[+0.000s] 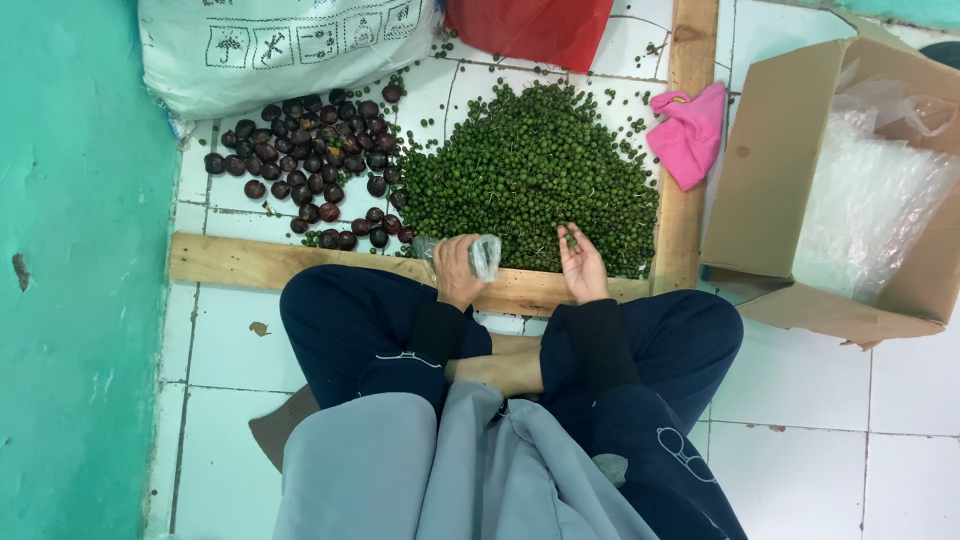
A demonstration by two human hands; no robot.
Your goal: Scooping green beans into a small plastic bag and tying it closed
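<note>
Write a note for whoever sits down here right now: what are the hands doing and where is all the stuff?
Left hand: closed on a small clear plastic bag, resting by the wooden plank.
Right hand: palm up and open, a few green berries on the fingers, at the edge of the green berry pile.
Dark brown round fruits lie in a separate heap left of the pile.
Pink cloth and an open cardboard box with plastic lining sit to the right.
Done: two heaps apart. Left: most green berries are on the floor; the bag's contents cannot be seen.
</note>
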